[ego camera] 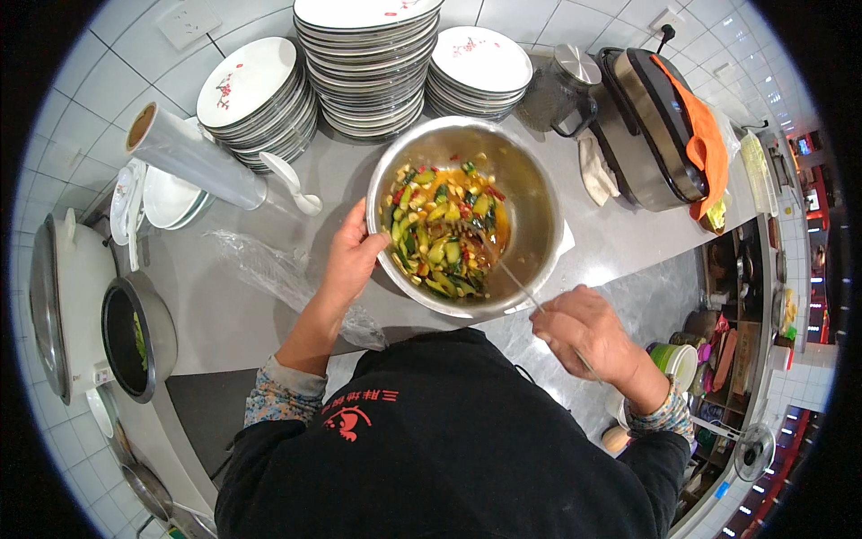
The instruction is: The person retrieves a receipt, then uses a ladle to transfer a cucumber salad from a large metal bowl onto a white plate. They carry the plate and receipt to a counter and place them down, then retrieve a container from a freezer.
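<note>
A large stainless steel mixing bowl (532, 202) stands tilted near the counter's front edge. Inside lie cut cucumber pieces (438, 252), red chili and chopped garlic in an orange-brown liquid. My left hand (353, 252) grips the bowl's left rim, thumb over the edge. At the lower right, my right hand (582, 330) is closed around the thin metal handle of a utensil (518, 279). The utensil's far end sits among the cucumber, partly hidden by the food, so its shape is hard to tell.
Stacks of plates (246, 81) line the tiled wall. A roll of plastic film (195, 162), a white spoon (293, 182) and crumpled clear plastic (269, 269) lie left. A glass pitcher (555, 94), a steel appliance (646, 135) and an orange cloth (707, 148) are right; a dark pot (165, 337) is far left.
</note>
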Demonstrator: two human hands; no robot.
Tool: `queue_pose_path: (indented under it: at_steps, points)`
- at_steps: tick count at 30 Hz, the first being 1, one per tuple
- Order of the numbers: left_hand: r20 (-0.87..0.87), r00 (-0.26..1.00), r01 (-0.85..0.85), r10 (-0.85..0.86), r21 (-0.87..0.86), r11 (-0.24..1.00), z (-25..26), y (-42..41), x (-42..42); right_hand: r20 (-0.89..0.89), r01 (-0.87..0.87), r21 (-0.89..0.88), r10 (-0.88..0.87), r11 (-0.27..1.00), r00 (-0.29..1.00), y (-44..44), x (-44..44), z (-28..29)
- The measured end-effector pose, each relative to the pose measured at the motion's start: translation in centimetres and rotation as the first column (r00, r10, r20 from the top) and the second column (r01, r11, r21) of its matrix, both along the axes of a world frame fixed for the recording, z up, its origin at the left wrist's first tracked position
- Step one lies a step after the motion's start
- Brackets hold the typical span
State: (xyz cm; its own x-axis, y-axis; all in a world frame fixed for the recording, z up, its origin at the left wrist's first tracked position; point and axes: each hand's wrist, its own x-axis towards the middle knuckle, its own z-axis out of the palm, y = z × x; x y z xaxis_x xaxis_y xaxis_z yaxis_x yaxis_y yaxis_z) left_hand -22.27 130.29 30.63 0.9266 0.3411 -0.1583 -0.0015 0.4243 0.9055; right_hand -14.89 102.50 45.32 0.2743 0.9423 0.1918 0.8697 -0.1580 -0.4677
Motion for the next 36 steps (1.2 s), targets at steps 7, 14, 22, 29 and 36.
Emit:
queue_pose_path:
  at_steps: [7, 14, 22, 29, 36]
  points:
    - [-0.050, 0.990, 0.126, -0.131, -0.088, 0.988, 0.6, 0.2, 1.9, 0.218, 0.082, 0.091, -0.100, 0.992, 0.971, 2.6, 4.2, -5.1]
    - [-0.020, 0.988, 0.154, -0.156, -0.066, 0.986, 0.2, 1.6, 3.6, 0.145, -0.293, -0.104, 0.306, 0.951, 0.941, 1.2, 2.2, -2.0]
    - [-0.097, 0.991, 0.086, -0.095, -0.093, 0.992, 0.7, -0.5, 3.2, 0.250, 0.226, -0.081, -0.200, 0.971, 0.947, -1.6, 4.3, -3.6]
    - [-0.182, 0.982, 0.036, -0.042, -0.033, 0.999, 0.5, -1.4, 2.5, 0.110, -0.057, -0.106, 0.068, 0.993, 0.992, -2.5, 1.0, -2.0]
    - [-0.040, 0.998, -0.015, 0.057, 0.666, 0.746, 7.2, 0.3, 11.3, 0.162, 0.224, -0.077, -0.210, 0.971, 0.964, -4.4, 2.8, -2.6]
